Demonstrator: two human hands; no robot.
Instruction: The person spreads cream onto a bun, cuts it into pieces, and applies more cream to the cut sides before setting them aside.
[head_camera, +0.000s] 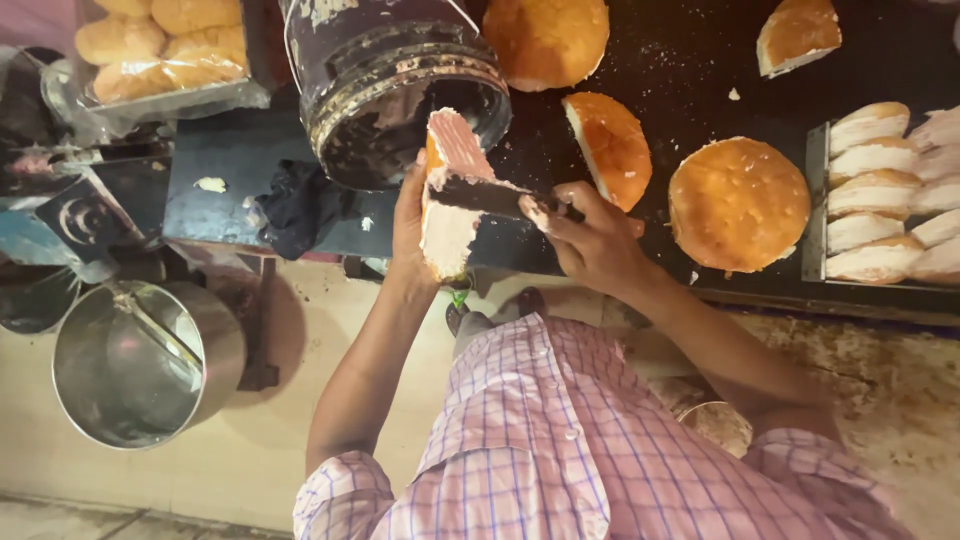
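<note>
My left hand (408, 222) holds a split round bun (450, 200) opened up, its cut faces showing white and pinkish spread. My right hand (590, 235) grips a dark knife (480, 196) laid flat across the bun's cut face. Just beyond the bun lies a large dark bucket (385, 90) tipped on its side, its mouth facing me. A half-opened bun (610, 145) and a whole golden bun (738, 203) rest on the black counter (680, 60) to the right of my hands.
A tray (815, 200) at the right holds several filled buns (872, 190). Bagged buns (160, 45) sit at the top left. More buns (548, 38) lie on the counter's far side. A steel pot (140, 360) stands on the floor at the left.
</note>
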